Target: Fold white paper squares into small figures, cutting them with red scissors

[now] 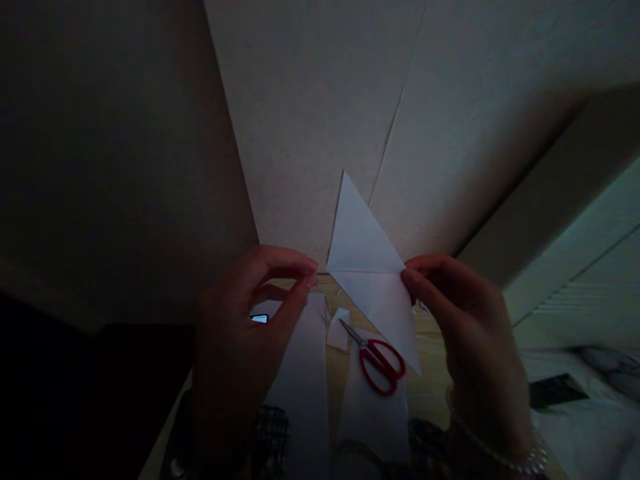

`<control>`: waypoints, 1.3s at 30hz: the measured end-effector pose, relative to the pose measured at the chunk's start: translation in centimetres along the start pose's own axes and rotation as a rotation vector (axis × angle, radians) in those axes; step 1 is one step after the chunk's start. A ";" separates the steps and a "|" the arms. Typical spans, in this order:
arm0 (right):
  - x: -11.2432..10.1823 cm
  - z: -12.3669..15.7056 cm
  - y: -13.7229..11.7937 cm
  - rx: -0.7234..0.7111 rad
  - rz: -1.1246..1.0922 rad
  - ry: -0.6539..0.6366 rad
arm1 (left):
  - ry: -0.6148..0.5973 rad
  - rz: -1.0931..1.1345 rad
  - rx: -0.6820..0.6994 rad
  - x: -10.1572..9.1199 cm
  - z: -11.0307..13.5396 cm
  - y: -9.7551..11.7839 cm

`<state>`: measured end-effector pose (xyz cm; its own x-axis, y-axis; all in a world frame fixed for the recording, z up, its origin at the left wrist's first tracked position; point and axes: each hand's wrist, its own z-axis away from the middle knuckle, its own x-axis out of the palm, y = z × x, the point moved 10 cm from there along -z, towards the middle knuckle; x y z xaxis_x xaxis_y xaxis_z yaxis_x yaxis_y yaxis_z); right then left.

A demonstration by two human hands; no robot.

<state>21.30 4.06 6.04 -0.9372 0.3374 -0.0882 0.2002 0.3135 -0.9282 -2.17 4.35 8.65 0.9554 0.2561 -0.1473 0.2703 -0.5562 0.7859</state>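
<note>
I am holding the folded paper [369, 267] up in front of the far wall [320, 120], and my right hand [465, 313] is doing all the gripping. Its thumb and forefinger are pressing together on the right corner, just where the crease is ending. To do this well, I am judging that a light, flat pinch is serving best: a hard squeeze would be risking a dent in that corner, and a loose one would be letting the far and near points swing. Lining my fingertips up with the crease is probably helping both halves hang evenly.

My left hand [250, 307] is closing thumb to finger, its tips meeting just beside the paper's left corner; a narrow gap is showing, so it is not gripping the paper. Whether anything as thin as a thread is lying between those tips, I cannot tell.

The paper is standing between my hands, reaching far above the right pinch and slanting down toward me below it. Beneath, on the table [430, 353], the red scissors [383, 362] are lying on the right sheet [360, 413], with a scrap [339, 337] beside their tips and the left sheet [307, 373] nearer my left wrist.
</note>
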 end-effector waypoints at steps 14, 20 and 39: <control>0.4 0.0 -0.3 0.013 -0.004 -0.014 | -0.101 -0.195 0.265 1.3 -0.1 2.2; 0.4 -0.1 -0.1 0.021 -0.013 -0.034 | -0.101 -0.230 0.288 1.5 -0.1 2.5; 0.7 -0.4 0.6 0.030 0.007 -0.082 | -0.050 -0.283 0.353 1.2 0.2 3.4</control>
<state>20.83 4.86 5.58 -0.9563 0.2652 -0.1229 0.1993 0.2838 -0.9379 -0.12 2.61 11.02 0.8401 0.4035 -0.3624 0.5377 -0.7074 0.4587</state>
